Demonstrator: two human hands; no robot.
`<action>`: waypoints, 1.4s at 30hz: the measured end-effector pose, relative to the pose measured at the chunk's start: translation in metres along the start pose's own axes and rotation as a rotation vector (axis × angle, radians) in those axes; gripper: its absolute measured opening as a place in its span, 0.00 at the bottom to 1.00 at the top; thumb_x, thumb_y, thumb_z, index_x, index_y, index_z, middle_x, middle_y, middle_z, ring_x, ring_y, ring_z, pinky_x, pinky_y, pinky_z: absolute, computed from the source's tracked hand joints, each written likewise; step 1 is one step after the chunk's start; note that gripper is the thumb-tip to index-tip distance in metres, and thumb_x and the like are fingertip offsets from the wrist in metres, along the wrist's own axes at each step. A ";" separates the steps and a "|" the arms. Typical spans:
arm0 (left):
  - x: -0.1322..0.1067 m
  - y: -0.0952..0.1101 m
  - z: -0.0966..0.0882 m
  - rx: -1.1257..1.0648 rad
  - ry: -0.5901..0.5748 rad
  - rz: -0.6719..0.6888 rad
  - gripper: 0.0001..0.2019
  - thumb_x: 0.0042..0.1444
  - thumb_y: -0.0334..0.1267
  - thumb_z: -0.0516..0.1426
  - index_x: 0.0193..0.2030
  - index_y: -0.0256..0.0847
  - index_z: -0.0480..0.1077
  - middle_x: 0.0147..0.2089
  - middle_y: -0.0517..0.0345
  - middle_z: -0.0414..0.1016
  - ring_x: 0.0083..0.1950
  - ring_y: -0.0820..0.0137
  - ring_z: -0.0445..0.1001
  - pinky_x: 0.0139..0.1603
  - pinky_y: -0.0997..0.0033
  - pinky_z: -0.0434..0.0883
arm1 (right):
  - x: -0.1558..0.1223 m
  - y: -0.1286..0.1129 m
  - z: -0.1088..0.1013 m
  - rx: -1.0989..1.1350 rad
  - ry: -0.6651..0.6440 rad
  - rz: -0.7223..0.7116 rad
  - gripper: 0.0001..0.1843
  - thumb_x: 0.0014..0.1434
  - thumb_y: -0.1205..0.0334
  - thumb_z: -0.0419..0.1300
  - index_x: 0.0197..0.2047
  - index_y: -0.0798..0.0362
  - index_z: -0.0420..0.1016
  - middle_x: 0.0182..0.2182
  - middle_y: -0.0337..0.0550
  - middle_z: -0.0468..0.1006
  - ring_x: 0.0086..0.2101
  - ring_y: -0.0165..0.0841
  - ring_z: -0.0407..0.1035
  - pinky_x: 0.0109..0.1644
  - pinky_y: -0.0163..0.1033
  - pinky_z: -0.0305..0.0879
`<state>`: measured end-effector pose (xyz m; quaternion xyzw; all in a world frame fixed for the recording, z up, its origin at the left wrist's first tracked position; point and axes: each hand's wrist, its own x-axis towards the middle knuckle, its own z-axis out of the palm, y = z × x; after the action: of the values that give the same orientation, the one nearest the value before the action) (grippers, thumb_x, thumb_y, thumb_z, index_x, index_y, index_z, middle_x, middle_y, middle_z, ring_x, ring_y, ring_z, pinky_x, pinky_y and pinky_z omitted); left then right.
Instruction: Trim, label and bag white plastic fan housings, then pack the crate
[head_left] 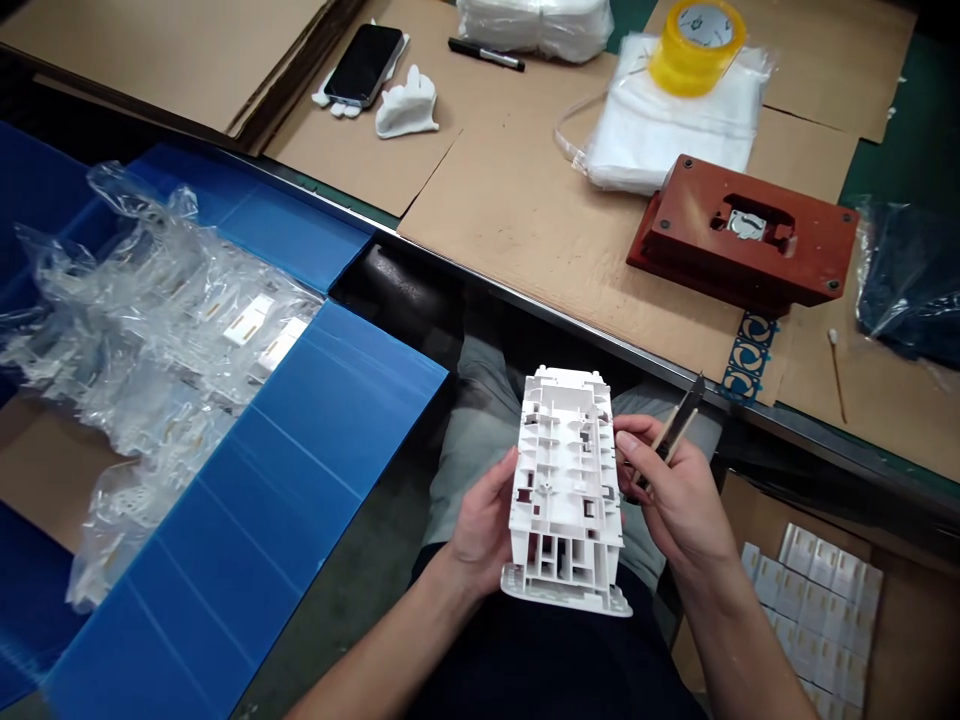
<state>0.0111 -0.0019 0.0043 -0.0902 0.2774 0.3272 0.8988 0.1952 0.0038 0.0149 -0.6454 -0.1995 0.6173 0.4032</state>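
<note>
A white plastic housing [567, 480], ribbed and slotted on the side facing me, is held over my lap. My left hand [484, 525] grips its left side, with the thumb along the edge and the other fingers hidden behind. On the opposite side, my right hand [675, 490] has its fingertips at the housing's edge. That hand is closed around a thin, dark-tipped pointed tool [675, 420] with a tan strip beside it; its exact kind is unclear. Just beyond the tool, a blue strip with round cut-outs [748, 357] lies at the bench edge.
A red-brown fixture [754, 235] holds a small metal piece. Behind it, yellow tape [697, 45] rests on white bags [675, 125]. A phone [365, 65], marker [486, 54] and swab [837, 375] lie on the bench. Left, a blue box [247, 500] contains bagged white parts; more white parts [817, 600] sit lower right.
</note>
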 end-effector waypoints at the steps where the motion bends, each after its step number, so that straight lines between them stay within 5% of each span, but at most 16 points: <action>1: -0.001 0.000 0.001 0.008 0.007 0.010 0.28 0.60 0.53 0.58 0.60 0.34 0.71 0.59 0.41 0.76 0.63 0.43 0.70 0.62 0.44 0.67 | -0.001 0.000 0.000 0.003 0.000 0.001 0.14 0.55 0.53 0.70 0.42 0.50 0.80 0.27 0.37 0.74 0.24 0.26 0.63 0.25 0.31 0.62; 10: -0.009 -0.002 0.004 0.090 0.025 0.024 0.29 0.59 0.54 0.60 0.62 0.38 0.69 0.59 0.44 0.76 0.64 0.45 0.70 0.63 0.46 0.67 | 0.001 0.007 -0.008 -0.089 0.022 -0.039 0.15 0.56 0.50 0.69 0.42 0.50 0.80 0.26 0.39 0.74 0.26 0.30 0.66 0.26 0.34 0.62; 13: -0.007 -0.004 -0.003 0.244 0.076 0.128 0.31 0.55 0.45 0.66 0.64 0.45 0.65 0.61 0.48 0.75 0.64 0.48 0.70 0.64 0.48 0.66 | 0.001 0.005 -0.013 -0.230 -0.031 -0.138 0.18 0.59 0.49 0.66 0.48 0.49 0.80 0.38 0.45 0.80 0.41 0.38 0.74 0.41 0.40 0.71; 16: -0.002 -0.005 -0.008 0.532 0.130 0.232 0.36 0.47 0.35 0.70 0.63 0.44 0.65 0.61 0.47 0.73 0.63 0.48 0.70 0.62 0.50 0.67 | 0.000 0.003 -0.015 -0.243 -0.237 -0.147 0.23 0.60 0.49 0.66 0.57 0.46 0.76 0.54 0.48 0.78 0.57 0.44 0.69 0.59 0.47 0.67; 20: 0.002 -0.006 -0.009 0.926 0.184 0.416 0.38 0.45 0.30 0.70 0.64 0.42 0.64 0.64 0.43 0.67 0.64 0.48 0.68 0.63 0.49 0.66 | -0.001 0.007 -0.015 -0.126 -0.362 -0.137 0.28 0.58 0.49 0.68 0.61 0.44 0.73 0.60 0.48 0.74 0.61 0.44 0.65 0.65 0.49 0.62; 27: -0.002 -0.006 -0.008 1.216 0.173 0.575 0.40 0.45 0.31 0.69 0.65 0.47 0.61 0.66 0.46 0.57 0.67 0.50 0.61 0.67 0.49 0.64 | -0.003 0.013 -0.018 -0.046 -0.405 -0.168 0.31 0.55 0.48 0.70 0.61 0.44 0.74 0.61 0.48 0.73 0.61 0.47 0.66 0.66 0.52 0.61; 42: -0.005 -0.008 -0.002 1.139 0.201 0.543 0.44 0.39 0.29 0.71 0.64 0.46 0.61 0.63 0.50 0.61 0.63 0.54 0.66 0.64 0.52 0.66 | -0.005 0.018 -0.019 -0.085 -0.379 -0.143 0.25 0.60 0.53 0.67 0.60 0.44 0.74 0.58 0.48 0.75 0.58 0.45 0.69 0.59 0.47 0.69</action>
<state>0.0127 -0.0113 0.0053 0.4450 0.5040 0.3345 0.6604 0.2082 -0.0159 0.0027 -0.5185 -0.3432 0.6883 0.3737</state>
